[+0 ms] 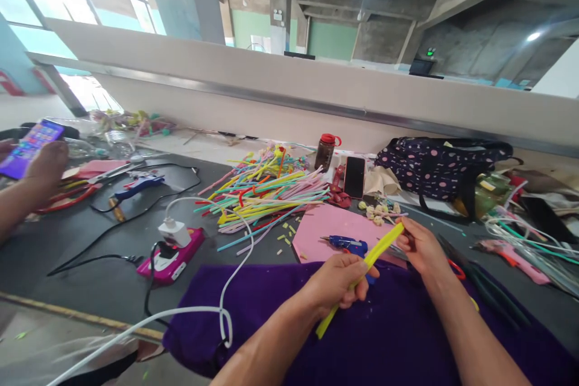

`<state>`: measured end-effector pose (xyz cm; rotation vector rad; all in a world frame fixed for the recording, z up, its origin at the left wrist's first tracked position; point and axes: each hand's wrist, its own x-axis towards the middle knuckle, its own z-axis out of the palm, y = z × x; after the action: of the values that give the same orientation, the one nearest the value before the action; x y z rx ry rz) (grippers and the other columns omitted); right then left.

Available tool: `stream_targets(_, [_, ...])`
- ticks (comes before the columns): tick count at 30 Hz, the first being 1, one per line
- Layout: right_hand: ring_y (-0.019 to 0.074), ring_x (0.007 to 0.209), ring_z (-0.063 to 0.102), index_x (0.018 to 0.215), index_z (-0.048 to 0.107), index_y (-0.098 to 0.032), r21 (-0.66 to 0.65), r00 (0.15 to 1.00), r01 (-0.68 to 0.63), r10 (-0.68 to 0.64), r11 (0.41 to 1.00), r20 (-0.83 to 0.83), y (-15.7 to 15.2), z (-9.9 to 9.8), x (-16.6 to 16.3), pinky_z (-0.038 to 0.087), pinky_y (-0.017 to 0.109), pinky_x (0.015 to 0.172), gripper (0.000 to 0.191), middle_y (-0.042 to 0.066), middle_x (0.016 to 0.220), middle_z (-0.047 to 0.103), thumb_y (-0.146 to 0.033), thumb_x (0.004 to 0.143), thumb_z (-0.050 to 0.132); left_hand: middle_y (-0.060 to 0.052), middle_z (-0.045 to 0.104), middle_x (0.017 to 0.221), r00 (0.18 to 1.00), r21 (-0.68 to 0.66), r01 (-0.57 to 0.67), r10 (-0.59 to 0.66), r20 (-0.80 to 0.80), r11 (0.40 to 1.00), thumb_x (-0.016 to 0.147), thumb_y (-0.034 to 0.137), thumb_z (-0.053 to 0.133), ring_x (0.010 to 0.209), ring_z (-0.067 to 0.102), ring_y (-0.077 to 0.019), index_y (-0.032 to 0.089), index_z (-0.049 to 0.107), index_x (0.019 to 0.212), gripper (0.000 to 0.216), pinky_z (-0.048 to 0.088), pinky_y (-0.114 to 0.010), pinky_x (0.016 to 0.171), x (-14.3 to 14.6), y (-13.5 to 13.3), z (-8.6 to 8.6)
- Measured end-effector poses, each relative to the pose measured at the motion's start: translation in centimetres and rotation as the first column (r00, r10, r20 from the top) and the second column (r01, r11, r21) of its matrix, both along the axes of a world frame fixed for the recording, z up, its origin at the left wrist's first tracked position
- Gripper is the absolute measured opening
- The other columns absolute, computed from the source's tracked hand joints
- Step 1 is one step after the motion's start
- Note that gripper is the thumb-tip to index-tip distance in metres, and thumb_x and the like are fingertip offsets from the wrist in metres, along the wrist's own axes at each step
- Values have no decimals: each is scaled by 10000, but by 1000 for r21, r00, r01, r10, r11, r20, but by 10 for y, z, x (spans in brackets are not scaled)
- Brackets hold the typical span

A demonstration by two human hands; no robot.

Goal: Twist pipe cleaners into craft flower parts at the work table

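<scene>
Right now I have the left hand [346, 282] closed round a yellow strip [384, 246], just right of the lower centre of the frame; the strip's lower end sticks out below the fingers. I have the right hand [418, 246] pinched narrow on the upper end, so the strip slants up to the right between the two. Beneath both I see a purple cloth [271, 298] across the lower middle. Just beyond the left hand, a blue glue gun [346, 243] lies on a pink sheet [316, 223], partly hidden from me. Near the centre I see a heap of coloured sticks [271, 196], with small pale green bits [287, 233] scattered beside it. Behind, I can make out a brown bottle [324, 155] with a red lid, a dark-screened phone [354, 178] and, at right, a spotted bag [429, 169]. In the lower left, a white charger [174, 233] sits in a magenta power strip [192, 253]. At the left edge, I see a co-worker's hand [47, 166] holding a lit phone [31, 148].
</scene>
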<state>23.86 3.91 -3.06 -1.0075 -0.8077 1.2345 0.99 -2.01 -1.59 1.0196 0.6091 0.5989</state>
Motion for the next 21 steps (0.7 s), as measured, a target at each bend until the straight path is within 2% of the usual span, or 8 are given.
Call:
stream_targets(9, [38, 380, 349, 708, 630, -135, -83, 999, -34, 34, 996, -7, 8, -17, -6, 235, 146, 294, 215, -34, 487, 431, -329, 644, 697, 49, 495, 482, 992, 51, -8, 14, -124, 999, 804, 417, 422, 288, 279, -26, 122, 575, 921, 352, 183, -169, 302, 4, -2, -1])
stream_targets(16, [27, 396, 356, 745, 627, -149, -27, 998, 21, -22, 999, -56, 4, -7, 1, 249, 147, 301, 206, -24, 580, 470, -321, 653, 689, 51, 485, 499, 986, 116, -62, 79, -149, 991, 806, 439, 420, 300, 259, -22, 123, 559, 898, 358, 167, -171, 308, 3, 4, 2])
stream_targets(21, [18, 377, 336, 714, 598, -150, -44, 997, -8, 5, 999, -74, 3, -11, -3, 241, 138, 299, 211, -47, 544, 440, -329, 650, 690, 50, 491, 518, 989, 144, -78, 94, -111, 987, 810, 440, 417, 312, 261, -15, 120, 562, 895, 361, 172, -167, 320, -3, 8, 7])
